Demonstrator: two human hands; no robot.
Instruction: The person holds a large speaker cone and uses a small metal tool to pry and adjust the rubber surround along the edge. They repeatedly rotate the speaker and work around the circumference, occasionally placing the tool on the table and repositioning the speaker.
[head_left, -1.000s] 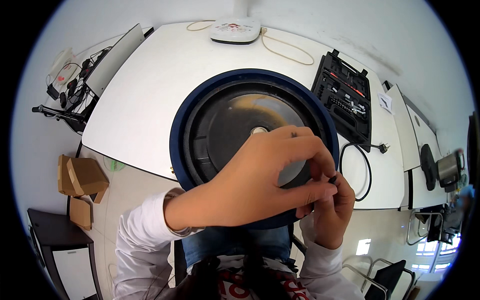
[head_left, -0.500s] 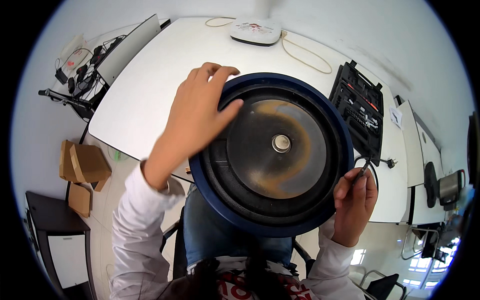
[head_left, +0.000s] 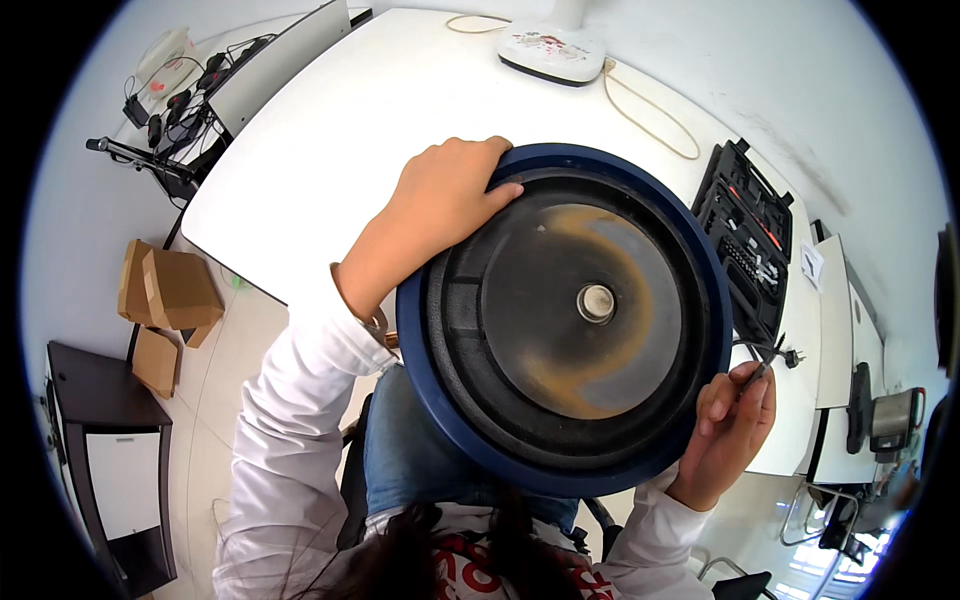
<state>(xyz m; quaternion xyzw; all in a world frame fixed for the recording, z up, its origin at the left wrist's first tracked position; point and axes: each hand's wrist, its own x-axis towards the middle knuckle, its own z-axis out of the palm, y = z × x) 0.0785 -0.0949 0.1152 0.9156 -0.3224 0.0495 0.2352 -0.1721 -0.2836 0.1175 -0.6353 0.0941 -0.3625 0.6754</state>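
Observation:
A big round cooker base (head_left: pixel 460 305) with a dark blue rim stands in front of me at the table's near edge. Inside its black well is a worn grey heating plate (head_left: pixel 545 330), browned in a curve, with a round metal button (head_left: pixel 596 303) at its middle. My left hand (head_left: pixel 450 195) grips the upper left rim, thumb over the inner edge and fingers on the outside. Beside the lower right rim, my right hand (head_left: pixel 735 425) pinches a thin, dark pointed tool (head_left: pixel 766 364); its exact kind is unclear.
On the right of the white table (head_left: pixel 320 150) lies an open black tool case (head_left: pixel 745 240). A dark plug (head_left: pixel 793 358) on a cord is near my right hand. A white lamp base (head_left: pixel 552 52) stands at the back. Cardboard boxes (head_left: pixel 180 290) sit on the floor, left.
My left hand has come down and closed on the rim. The right hand still holds the thin tool. The whole view has shifted, with the base appearing slightly farther right.

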